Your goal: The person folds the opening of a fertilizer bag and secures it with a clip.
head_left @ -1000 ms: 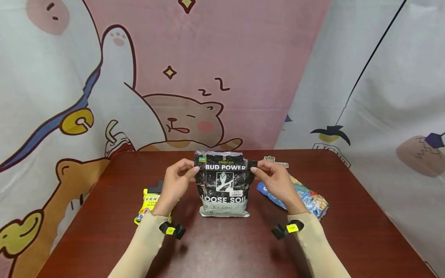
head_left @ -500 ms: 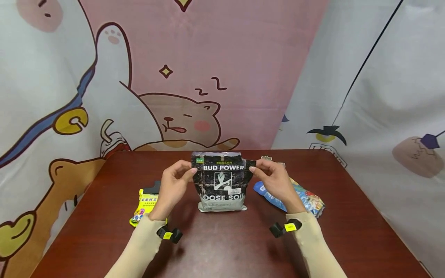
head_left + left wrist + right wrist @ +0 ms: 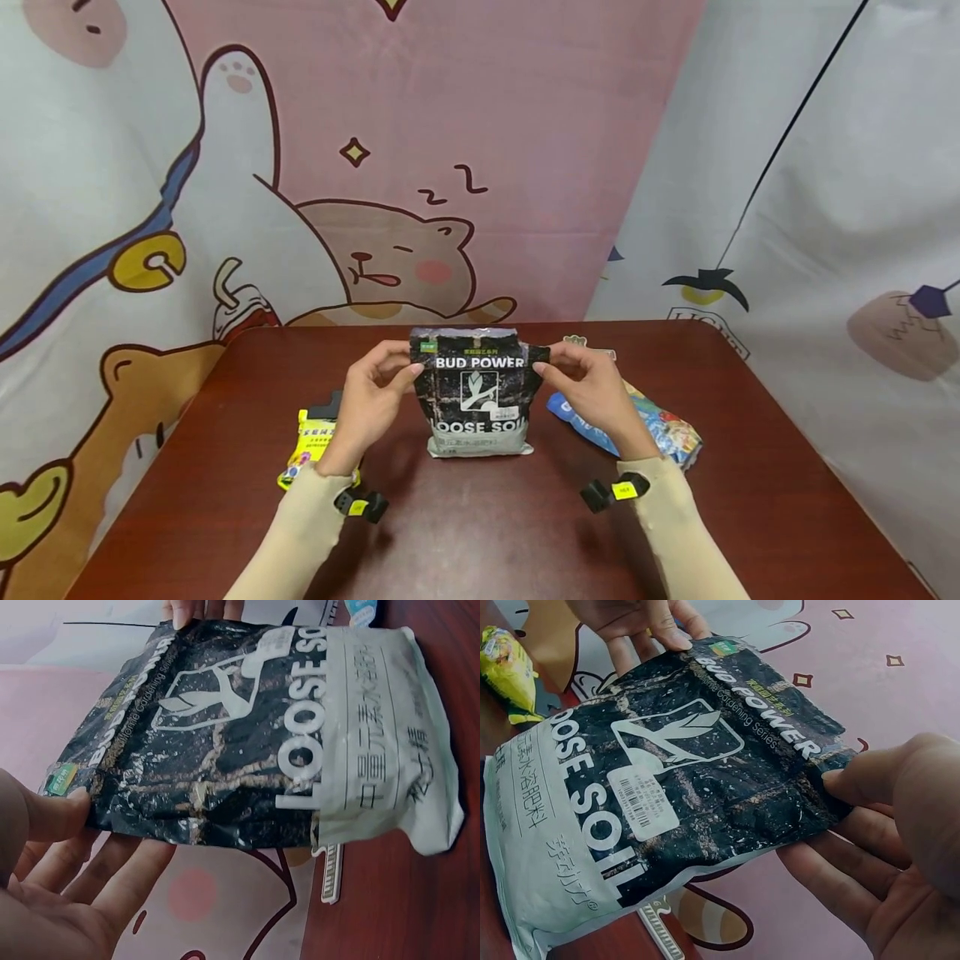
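A black and pale green bag of loose soil (image 3: 478, 400) stands upright on the table, its printed front towards me. My left hand (image 3: 377, 400) pinches its upper left edge, thumb in front and fingers behind, as the left wrist view shows. At the upper right corner, my right hand (image 3: 592, 392) pinches the bag the same way. In the right wrist view a white barcode sticker (image 3: 643, 802) shows on the front of the bag. The bag's back is hidden.
A yellow packet (image 3: 311, 442) with a black top lies on the left, partly behind my left wrist. To the right, a blue patterned bag (image 3: 667, 425) lies partly under my right hand. A small flat sign (image 3: 576, 341) lies behind it on the brown table (image 3: 480, 533).
The bag's bottom sits slightly higher in view than a second ago, and the whole scene has shifted a little left. Both hands keep their pinch on the bag.
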A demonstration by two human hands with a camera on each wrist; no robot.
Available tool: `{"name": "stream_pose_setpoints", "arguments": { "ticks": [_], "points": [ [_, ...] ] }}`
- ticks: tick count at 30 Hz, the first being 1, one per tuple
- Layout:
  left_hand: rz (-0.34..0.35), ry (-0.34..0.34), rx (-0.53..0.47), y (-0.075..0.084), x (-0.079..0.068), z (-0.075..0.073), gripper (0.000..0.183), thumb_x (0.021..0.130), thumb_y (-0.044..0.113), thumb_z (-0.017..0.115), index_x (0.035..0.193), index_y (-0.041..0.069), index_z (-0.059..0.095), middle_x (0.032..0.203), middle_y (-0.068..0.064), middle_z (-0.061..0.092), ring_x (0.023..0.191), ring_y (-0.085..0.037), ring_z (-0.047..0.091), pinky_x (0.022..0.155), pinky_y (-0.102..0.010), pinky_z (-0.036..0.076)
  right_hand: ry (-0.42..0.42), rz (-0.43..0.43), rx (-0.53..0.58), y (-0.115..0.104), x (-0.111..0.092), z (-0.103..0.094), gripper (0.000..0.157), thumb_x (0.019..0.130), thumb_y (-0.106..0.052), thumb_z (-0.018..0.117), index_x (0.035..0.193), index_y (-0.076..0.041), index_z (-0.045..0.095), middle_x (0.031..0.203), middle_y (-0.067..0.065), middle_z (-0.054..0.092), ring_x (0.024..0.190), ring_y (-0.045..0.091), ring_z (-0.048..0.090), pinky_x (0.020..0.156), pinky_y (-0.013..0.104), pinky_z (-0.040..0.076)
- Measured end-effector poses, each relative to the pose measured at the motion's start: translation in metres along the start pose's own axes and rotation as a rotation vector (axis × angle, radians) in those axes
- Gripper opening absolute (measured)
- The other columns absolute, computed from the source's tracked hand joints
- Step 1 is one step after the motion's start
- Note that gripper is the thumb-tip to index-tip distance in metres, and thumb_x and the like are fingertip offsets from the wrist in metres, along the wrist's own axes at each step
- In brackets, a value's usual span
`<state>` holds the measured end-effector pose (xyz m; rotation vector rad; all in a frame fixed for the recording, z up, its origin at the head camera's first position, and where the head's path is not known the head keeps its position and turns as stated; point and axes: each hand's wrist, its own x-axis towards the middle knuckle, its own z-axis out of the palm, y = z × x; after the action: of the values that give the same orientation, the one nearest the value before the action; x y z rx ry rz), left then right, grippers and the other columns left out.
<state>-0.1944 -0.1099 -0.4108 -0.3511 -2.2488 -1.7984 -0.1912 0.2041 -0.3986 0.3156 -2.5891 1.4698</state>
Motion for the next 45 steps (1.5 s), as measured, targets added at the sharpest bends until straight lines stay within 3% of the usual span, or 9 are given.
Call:
{"name": "stream_pose_setpoints", "arguments": {
  "ticks": [3, 9, 12, 16, 22, 26, 30, 36, 45],
  "points": [
    [0.032, -0.016, 0.021, 0.000, 0.000, -0.001, 0.029, 0.097, 0.010, 0.070, 0.126, 0.013, 0.067, 0.100, -0.015, 0.077, 0.085, -0.026, 0.073, 0.075, -0.028, 0.061, -0.004, -0.029, 0.032, -0.001, -0.001, 0.000, 0.023, 0.096, -0.027, 0.075, 0.117, -0.019, 0.072, 0.105, 0.004, 0.077, 0.097, 0.020, 0.075, 0.085, 0.034, 0.059],
    [0.131, -0.060, 0.057, -0.004, -0.001, -0.004, 0.051, 0.098, 0.009, 0.069, 0.144, 0.027, 0.056, 0.102, -0.009, 0.077, 0.093, -0.025, 0.074, 0.078, -0.037, 0.062, 0.000, -0.157, 0.032, 0.000, 0.000, 0.002, 0.037, 0.096, -0.021, 0.074, 0.130, -0.031, 0.069, 0.091, 0.003, 0.073, 0.087, 0.015, 0.074, 0.074, 0.027, 0.056],
    [0.187, -0.078, 0.075, -0.005, 0.000, -0.005, 0.058, 0.098, 0.009, 0.068, 0.150, 0.032, 0.052, 0.103, -0.007, 0.076, 0.092, -0.024, 0.074, 0.077, -0.031, 0.059, -0.010, -0.214, 0.032, 0.000, 0.000, 0.003, 0.042, 0.096, -0.014, 0.074, 0.132, -0.034, 0.068, 0.103, 0.003, 0.075, 0.087, 0.014, 0.074, 0.074, 0.027, 0.057],
    [0.213, -0.099, 0.113, -0.004, 0.000, -0.006, 0.051, 0.100, 0.011, 0.067, 0.145, 0.033, 0.059, 0.116, -0.003, 0.075, 0.095, -0.019, 0.071, 0.073, -0.026, 0.051, -0.028, -0.253, 0.027, -0.002, -0.001, 0.004, 0.043, 0.094, -0.011, 0.074, 0.130, -0.035, 0.070, 0.131, -0.005, 0.071, 0.096, 0.013, 0.076, 0.080, 0.028, 0.060],
    [0.201, -0.129, 0.121, -0.004, 0.001, -0.009, 0.037, 0.096, 0.013, 0.073, 0.129, 0.031, 0.072, 0.117, 0.005, 0.075, 0.093, -0.009, 0.065, 0.072, -0.024, 0.051, -0.007, -0.260, -0.032, -0.006, -0.004, 0.006, 0.042, 0.092, -0.016, 0.077, 0.130, -0.034, 0.071, 0.125, -0.007, 0.074, 0.084, 0.011, 0.075, 0.068, 0.031, 0.059],
    [0.220, -0.135, 0.154, -0.005, 0.002, -0.009, 0.040, 0.092, 0.014, 0.079, 0.128, 0.028, 0.073, 0.111, 0.004, 0.076, 0.085, -0.008, 0.064, 0.069, -0.027, 0.053, 0.028, -0.255, -0.087, -0.007, -0.005, 0.007, 0.040, 0.091, -0.019, 0.078, 0.128, -0.032, 0.072, 0.118, -0.007, 0.076, 0.081, 0.007, 0.075, 0.094, 0.039, 0.058],
    [0.238, -0.136, 0.204, -0.003, 0.002, -0.009, 0.039, 0.091, 0.014, 0.079, 0.128, 0.024, 0.074, 0.106, 0.003, 0.076, 0.084, -0.009, 0.063, 0.067, -0.027, 0.051, 0.057, -0.263, -0.117, -0.007, -0.004, 0.008, 0.037, 0.090, -0.021, 0.080, 0.126, -0.028, 0.074, 0.119, -0.002, 0.077, 0.087, 0.010, 0.076, 0.117, 0.049, 0.042],
    [0.225, -0.158, 0.248, 0.000, 0.001, -0.011, 0.036, 0.093, 0.018, 0.078, 0.127, 0.025, 0.074, 0.104, 0.008, 0.076, 0.095, -0.009, 0.067, 0.070, -0.031, 0.049, 0.070, -0.254, -0.155, -0.005, -0.004, 0.008, 0.032, 0.090, -0.024, 0.080, 0.122, -0.026, 0.077, 0.121, 0.002, 0.075, 0.113, 0.022, 0.071, 0.103, 0.052, 0.053],
    [0.184, -0.191, 0.256, 0.000, 0.001, -0.013, 0.026, 0.095, 0.026, 0.075, 0.121, 0.027, 0.077, 0.099, 0.011, 0.075, 0.079, -0.012, 0.062, 0.065, -0.026, 0.049, 0.042, -0.277, -0.164, -0.005, -0.004, 0.010, 0.022, 0.093, -0.025, 0.076, 0.115, -0.023, 0.080, 0.105, -0.003, 0.073, 0.076, 0.011, 0.072, 0.069, 0.025, 0.058]
  ]
}}
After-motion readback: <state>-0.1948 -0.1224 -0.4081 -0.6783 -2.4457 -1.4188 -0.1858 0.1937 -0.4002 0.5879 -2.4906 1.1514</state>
